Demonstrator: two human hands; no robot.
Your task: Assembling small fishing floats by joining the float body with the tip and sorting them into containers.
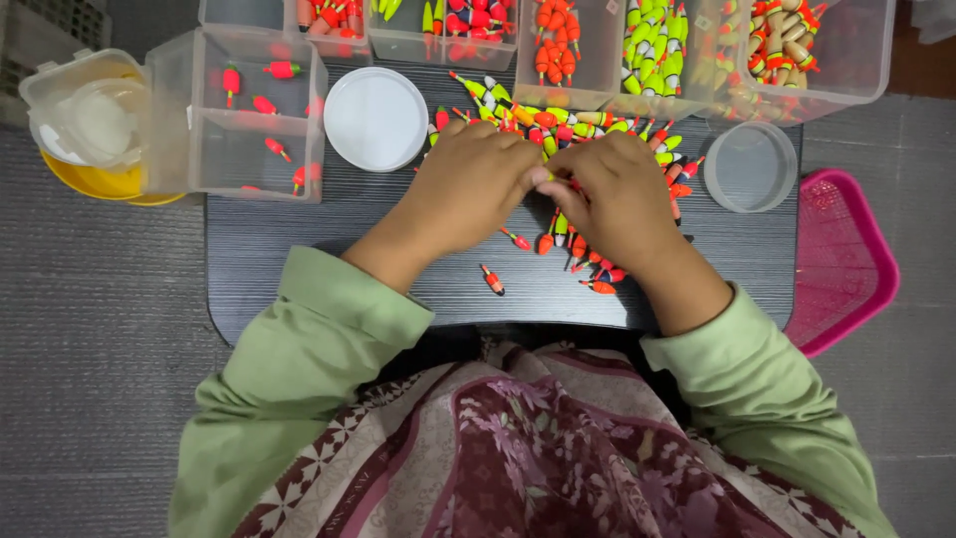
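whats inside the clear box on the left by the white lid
The clear box holds a few scattered orange-red floats, spread across its compartments. Its near wall blurs the lowest ones, so an exact count is unclear. The white lid lies beside it, not on it.

Both hands mid-frame, palms down, fingertips meeting: left hand (468, 189) & right hand (622, 199) curled, forearms angling in from bottom.

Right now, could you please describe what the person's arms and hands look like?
Both arms wear loose, light green long sleeves, the left sleeve and right sleeve pushed up above the wrists. The left hand and right hand are bare, without gloves; no rings or watch show.
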